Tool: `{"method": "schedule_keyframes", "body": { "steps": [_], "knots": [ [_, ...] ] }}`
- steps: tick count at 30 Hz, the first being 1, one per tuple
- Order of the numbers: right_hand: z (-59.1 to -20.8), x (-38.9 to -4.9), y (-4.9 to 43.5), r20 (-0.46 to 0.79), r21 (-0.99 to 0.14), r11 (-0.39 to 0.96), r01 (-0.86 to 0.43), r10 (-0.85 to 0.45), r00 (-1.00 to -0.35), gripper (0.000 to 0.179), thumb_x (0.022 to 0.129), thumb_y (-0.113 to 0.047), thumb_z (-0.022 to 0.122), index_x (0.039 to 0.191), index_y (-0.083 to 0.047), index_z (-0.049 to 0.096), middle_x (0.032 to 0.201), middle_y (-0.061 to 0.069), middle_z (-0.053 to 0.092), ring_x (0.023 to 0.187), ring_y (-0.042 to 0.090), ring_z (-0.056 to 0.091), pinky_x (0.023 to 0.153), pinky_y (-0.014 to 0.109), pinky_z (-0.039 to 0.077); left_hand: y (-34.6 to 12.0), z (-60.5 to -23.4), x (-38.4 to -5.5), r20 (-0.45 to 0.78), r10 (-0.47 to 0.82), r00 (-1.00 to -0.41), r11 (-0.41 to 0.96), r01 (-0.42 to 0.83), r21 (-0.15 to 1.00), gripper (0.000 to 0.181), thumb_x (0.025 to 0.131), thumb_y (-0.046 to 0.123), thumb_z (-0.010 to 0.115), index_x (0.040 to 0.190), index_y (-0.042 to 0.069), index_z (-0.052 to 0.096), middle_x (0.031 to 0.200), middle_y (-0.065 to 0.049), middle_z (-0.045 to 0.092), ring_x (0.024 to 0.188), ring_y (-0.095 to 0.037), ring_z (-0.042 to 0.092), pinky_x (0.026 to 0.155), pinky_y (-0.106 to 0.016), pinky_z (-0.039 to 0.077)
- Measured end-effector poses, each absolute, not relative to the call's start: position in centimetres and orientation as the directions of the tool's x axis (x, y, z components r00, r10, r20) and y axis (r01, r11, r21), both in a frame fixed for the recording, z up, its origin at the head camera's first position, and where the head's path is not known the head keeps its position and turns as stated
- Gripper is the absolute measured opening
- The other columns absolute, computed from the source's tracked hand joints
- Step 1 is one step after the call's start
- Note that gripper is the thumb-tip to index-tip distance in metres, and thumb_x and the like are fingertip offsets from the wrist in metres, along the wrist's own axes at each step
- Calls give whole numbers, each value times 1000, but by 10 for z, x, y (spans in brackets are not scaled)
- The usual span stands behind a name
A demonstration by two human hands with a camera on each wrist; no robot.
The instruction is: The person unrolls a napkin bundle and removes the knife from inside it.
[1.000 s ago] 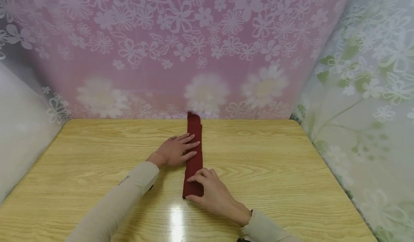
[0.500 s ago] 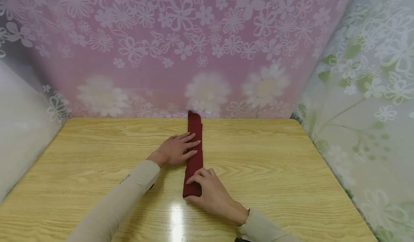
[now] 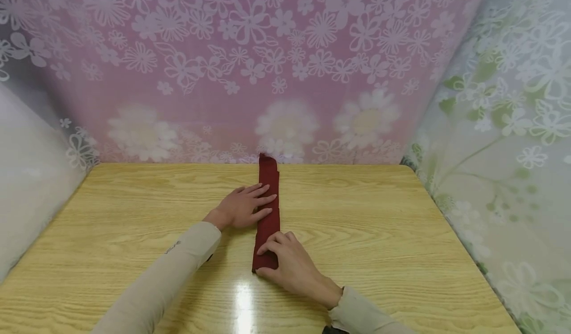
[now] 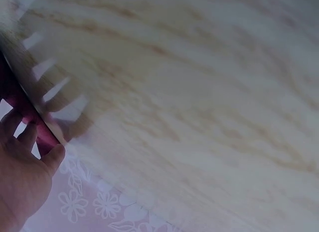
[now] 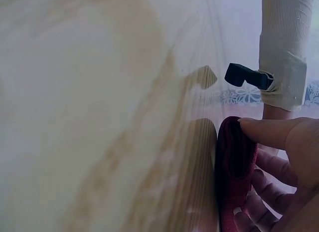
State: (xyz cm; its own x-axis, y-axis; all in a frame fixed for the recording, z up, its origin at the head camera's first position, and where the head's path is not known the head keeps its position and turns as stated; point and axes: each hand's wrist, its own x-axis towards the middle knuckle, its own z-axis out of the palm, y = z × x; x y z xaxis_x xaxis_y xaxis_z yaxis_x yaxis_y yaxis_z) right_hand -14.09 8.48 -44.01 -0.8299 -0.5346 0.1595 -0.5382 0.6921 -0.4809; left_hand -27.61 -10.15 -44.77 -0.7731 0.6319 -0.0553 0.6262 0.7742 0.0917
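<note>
A dark red cloth [image 3: 268,225], folded into a long narrow strip, lies front to back on the wood-grain table [image 3: 379,215]. Across its middle rests my left hand [image 3: 238,208], fingers spread and nearly straight over the fabric. At the near end, my right hand [image 3: 296,269] grips the strip, thumb at the front edge and curled fingers on top. The right wrist view shows the layered folds of the cloth [image 5: 229,157] end-on, with the thumb against the upper fold. In the left wrist view, the left fingertips [image 4: 57,154] reach over the strip.
A pink floral backdrop [image 3: 285,76] stands along the table's far edge, where the strip's far end meets it. Pale floral sheeting [image 3: 504,150] hangs at the right, and a white sheet [image 3: 31,175] at the left. A black device [image 5: 246,76] sits on the left wrist.
My right thumb has shifted very slightly at the strip's near edge, and that end looks a little narrower. The left hand has stayed in place.
</note>
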Motion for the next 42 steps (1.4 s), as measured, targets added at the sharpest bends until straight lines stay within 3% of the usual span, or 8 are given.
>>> {"method": "schedule_keyframes", "body": {
  "steps": [12, 26, 29, 32, 36, 42],
  "knots": [
    [-440, -140, 85, 172, -415, 712, -566, -550, -817, 23, 84, -38, 73, 100, -23, 71, 103, -11, 57, 95, 10, 48, 78, 27, 48, -102, -449, -274, -37, 642, -766, 767, 640, 54, 54, 100, 55, 26, 148, 32, 34, 155, 0, 24, 142, -20, 20, 110, -52, 19],
    [-438, -145, 90, 91, -556, 686, -469, -510, -855, 8, 85, -37, 73, 90, -32, 74, 97, -19, 58, 93, 6, 49, 75, 26, 47, -100, -448, -274, -32, 647, -761, 762, 647, 27, 54, 101, 55, 26, 149, 31, 34, 155, -1, 25, 142, -22, 21, 110, -52, 20],
    [-437, -147, 91, 94, -590, 661, -465, -515, -852, 5, 84, -35, 73, 88, -31, 75, 93, -20, 59, 92, 5, 50, 77, 27, 47, -100, -448, -274, -34, 652, -758, 758, 651, 31, 54, 101, 54, 26, 149, 31, 34, 155, -1, 25, 142, -22, 21, 110, -52, 21],
    [-436, -148, 92, 107, -602, 643, -473, -523, -846, 5, 85, -32, 73, 88, -29, 76, 91, -21, 60, 93, 4, 53, 93, 34, 43, -100, -448, -274, -34, 654, -756, 756, 653, 36, 54, 101, 54, 26, 149, 30, 34, 155, -2, 26, 142, -22, 21, 110, -52, 20],
    [-436, -150, 92, 120, -590, 646, -484, -523, -844, 4, 86, -29, 72, 88, -28, 76, 90, -21, 60, 94, 4, 54, 108, 42, 30, -99, -449, -274, -26, 654, -756, 756, 653, 42, 53, 101, 53, 27, 149, 30, 34, 155, -2, 26, 142, -22, 21, 110, -52, 20],
    [-436, -150, 93, 119, -580, 658, -481, -516, -849, 5, 87, -29, 71, 88, -28, 76, 88, -23, 61, 93, 3, 55, 99, 36, 40, -99, -449, -274, -21, 648, -761, 761, 647, 52, 53, 101, 53, 28, 148, 30, 35, 154, -1, 26, 142, -22, 20, 110, -51, 20]
  ]
}}
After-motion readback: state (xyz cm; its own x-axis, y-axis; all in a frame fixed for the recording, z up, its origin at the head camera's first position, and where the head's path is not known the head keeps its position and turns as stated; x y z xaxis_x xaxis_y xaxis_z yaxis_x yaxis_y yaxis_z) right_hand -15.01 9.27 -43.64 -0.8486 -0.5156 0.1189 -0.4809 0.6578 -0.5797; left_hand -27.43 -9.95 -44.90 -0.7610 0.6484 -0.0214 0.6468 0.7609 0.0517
